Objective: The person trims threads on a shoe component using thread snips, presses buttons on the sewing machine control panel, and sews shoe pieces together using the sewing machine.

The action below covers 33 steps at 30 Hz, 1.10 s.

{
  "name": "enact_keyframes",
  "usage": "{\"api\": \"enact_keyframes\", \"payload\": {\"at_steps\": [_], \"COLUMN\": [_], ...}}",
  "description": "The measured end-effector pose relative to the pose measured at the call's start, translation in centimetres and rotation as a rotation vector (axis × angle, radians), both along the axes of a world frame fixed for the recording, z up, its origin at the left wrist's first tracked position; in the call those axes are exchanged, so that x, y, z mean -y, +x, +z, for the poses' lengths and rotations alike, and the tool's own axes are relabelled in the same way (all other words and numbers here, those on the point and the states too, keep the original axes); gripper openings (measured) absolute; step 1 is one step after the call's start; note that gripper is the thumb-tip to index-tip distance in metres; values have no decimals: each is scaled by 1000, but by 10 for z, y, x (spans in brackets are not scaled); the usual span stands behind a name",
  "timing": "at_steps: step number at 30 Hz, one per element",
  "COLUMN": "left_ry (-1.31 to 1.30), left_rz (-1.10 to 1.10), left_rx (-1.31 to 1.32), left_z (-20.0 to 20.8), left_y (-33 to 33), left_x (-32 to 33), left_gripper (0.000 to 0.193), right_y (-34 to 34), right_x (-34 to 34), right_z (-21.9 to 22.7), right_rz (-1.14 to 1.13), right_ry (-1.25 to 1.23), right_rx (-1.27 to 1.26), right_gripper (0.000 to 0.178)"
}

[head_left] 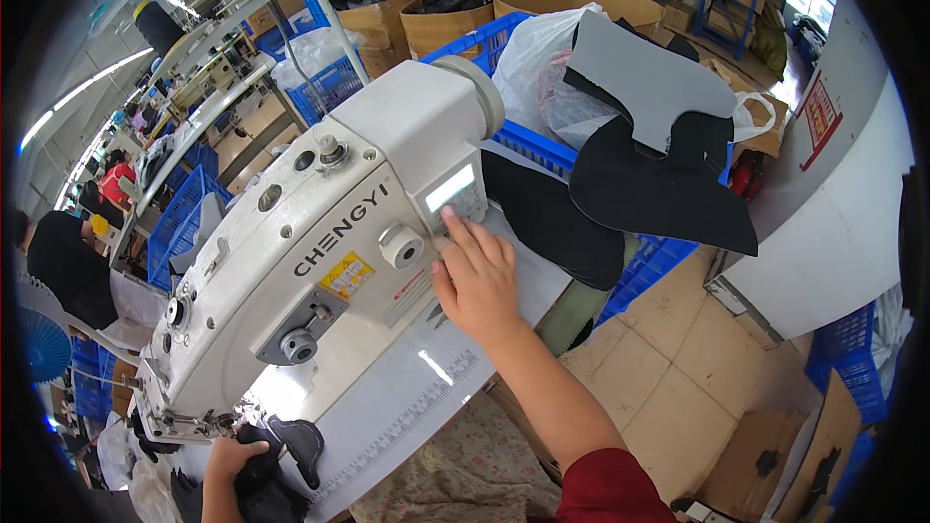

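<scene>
A white industrial sewing machine [281, 242] stands on a pale tabletop marked with ruler lines. My right hand [480, 281] is raised to the machine's control panel [455, 196]; its index finger touches the panel just below the lit screen, the thumb stands apart, and nothing is held. Down at the left, beside the needle end, my left hand [232, 460] grips a black fabric piece [260, 465], thumb on top. A padded, stitched black part [302, 446] lies right against that hand. Some of the left fingers are hidden by the fabric.
Black cut panels [552, 218] and a grey-faced panel [644, 77] lie over a blue crate [639, 276] behind the machine. A white cabinet-like surface [823, 223] stands at the right. Cardboard [751, 465] leans at the lower right. Other people work far left.
</scene>
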<state>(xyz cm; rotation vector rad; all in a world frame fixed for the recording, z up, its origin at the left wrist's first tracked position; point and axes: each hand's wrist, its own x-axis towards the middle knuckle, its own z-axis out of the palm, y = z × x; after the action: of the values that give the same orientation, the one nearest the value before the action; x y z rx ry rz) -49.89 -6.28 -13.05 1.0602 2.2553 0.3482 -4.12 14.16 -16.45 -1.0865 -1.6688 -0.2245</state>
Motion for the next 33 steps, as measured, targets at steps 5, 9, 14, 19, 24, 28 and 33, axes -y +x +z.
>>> {"api": "enact_keyframes", "payload": {"at_steps": [5, 9, 14, 19, 24, 28, 33], "left_ry": [2, -14, -88, -118, -55, -45, 32], "left_rz": [-31, -63, -289, -252, -183, -252, -354], "left_rx": [-12, 26, -155, -27, -122, -126, -68], "left_z": [-1, 23, 12, 29, 20, 14, 10], "left_y": [-6, 16, 18, 13, 8, 8, 7], "left_x": [3, 10, -16, -4, 5, -2, -4], "left_gripper": [54, 67, 90, 90, 68, 72, 84], "right_y": [-2, -10, 15, -3, -13, 2, 3], "right_x": [2, -3, -9, -2, -1, 0, -13], "right_z": [0, 0, -12, -8, -7, -8, -18], "right_rz": [8, 78, -52, -12, -10, -87, 23], "right_ry": [-15, -202, 32, -31, -74, -55, 15], "right_rx": [-17, -1, 149, 68, 43, 111, 76], "right_gripper": [17, 48, 35, 24, 23, 24, 30]}}
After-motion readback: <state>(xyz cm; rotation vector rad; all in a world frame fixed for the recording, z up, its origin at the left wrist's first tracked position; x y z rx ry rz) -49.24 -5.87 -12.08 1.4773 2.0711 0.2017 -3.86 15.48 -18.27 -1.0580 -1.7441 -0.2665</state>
